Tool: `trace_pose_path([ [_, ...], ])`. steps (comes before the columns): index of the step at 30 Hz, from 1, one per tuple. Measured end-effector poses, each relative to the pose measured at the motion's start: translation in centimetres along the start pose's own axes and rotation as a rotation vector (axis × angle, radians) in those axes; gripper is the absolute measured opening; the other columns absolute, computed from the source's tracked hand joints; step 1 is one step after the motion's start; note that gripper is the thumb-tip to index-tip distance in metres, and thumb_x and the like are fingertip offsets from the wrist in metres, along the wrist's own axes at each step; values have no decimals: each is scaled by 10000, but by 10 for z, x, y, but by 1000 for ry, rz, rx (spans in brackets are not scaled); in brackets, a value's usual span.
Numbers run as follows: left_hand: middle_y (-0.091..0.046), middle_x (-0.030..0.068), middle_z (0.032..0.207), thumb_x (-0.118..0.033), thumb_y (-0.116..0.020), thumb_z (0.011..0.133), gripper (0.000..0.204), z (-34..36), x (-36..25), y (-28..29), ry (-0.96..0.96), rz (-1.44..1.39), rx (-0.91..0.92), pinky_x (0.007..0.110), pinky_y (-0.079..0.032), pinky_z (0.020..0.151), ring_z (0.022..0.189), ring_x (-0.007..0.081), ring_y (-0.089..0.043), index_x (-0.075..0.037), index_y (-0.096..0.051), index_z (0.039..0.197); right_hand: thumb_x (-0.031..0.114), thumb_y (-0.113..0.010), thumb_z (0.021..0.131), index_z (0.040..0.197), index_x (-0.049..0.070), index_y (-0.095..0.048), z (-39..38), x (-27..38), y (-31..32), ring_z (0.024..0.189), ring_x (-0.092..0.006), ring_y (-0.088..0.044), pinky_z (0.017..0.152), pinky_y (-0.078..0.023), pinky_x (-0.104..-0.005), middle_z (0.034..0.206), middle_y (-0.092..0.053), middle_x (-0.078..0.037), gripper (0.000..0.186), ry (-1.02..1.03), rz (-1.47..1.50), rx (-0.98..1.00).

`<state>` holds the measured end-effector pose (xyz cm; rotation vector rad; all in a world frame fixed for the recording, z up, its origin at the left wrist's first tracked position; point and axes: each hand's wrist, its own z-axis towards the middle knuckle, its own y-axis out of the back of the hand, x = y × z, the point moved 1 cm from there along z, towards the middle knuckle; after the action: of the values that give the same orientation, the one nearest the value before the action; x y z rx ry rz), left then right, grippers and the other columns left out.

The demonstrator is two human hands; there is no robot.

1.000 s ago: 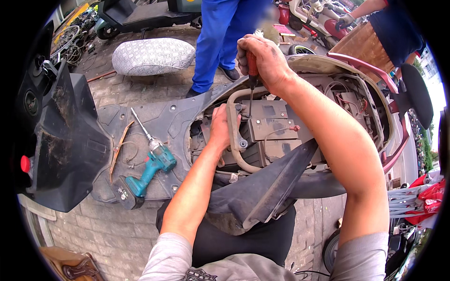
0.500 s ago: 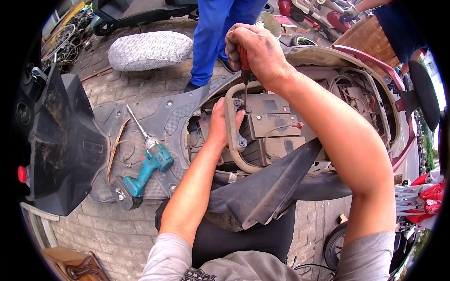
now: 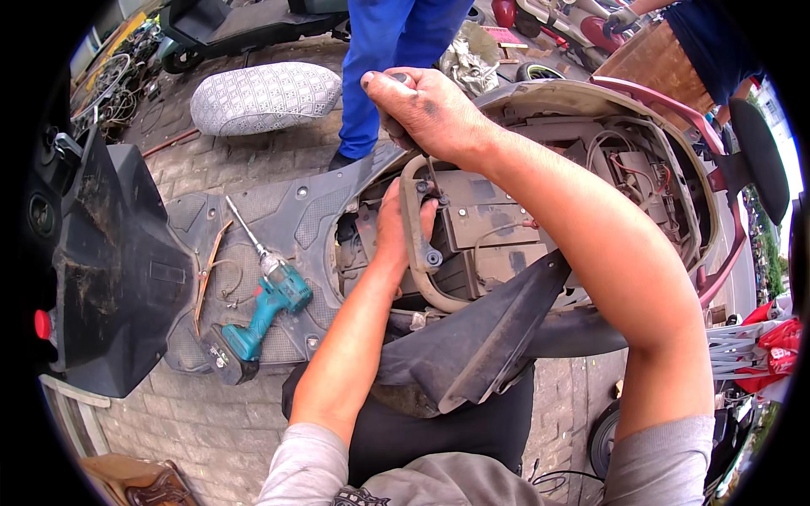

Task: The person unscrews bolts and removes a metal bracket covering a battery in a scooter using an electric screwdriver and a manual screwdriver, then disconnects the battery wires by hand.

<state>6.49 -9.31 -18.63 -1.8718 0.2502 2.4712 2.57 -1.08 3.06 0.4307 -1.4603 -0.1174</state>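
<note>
My right hand [image 3: 430,114] is closed around a screwdriver [image 3: 433,177], whose handle it mostly covers. The thin shaft slants down beside the tan metal loop frame [image 3: 411,198] of a partly dismantled scooter. My left hand [image 3: 393,232] reaches in under that frame, straddling its left bar. Its fingers are bent and partly hidden; what they hold cannot be made out. Just right of the frame sit dusty batteries [image 3: 483,218] with a cable across them. A dark plastic panel [image 3: 472,341] hangs loose on the near side.
A teal cordless driver [image 3: 274,308] with a long bit lies on the footboard [image 3: 253,211]. Beyond it, a patterned scooter seat [image 3: 266,97] rests on the paving. A person in blue trousers [image 3: 380,76] stands close by; another person's gloved hand [image 3: 620,20] is at the far right.
My right hand has tilted and shifted left and slightly lower on the screwdriver, now covering its red handle. My left hand stays by the frame. The view has shifted slightly.
</note>
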Motion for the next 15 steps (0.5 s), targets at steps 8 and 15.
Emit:
trace_pose_path([
  [8, -727, 158, 1126, -11, -663, 893, 384, 1, -6, -4, -114, -96, -39, 394, -537, 980, 1067, 317, -708, -18, -655, 1276, 426, -651, 1041, 886, 3, -639, -3, 5, -22, 677, -105, -537, 679, -513, -349, 677, -612, -36, 451, 54, -178, 51],
  [15, -725, 129, 1111, 5, -656, 921, 291, -2, 11, -12, -112, -36, -13, 402, -547, 974, 1060, 275, -699, -8, -666, 1211, 459, -645, 1010, 845, -8, -611, -17, -4, 3, 670, -202, -566, 732, -528, -405, 676, -588, -91, 497, 90, -388, -53],
])
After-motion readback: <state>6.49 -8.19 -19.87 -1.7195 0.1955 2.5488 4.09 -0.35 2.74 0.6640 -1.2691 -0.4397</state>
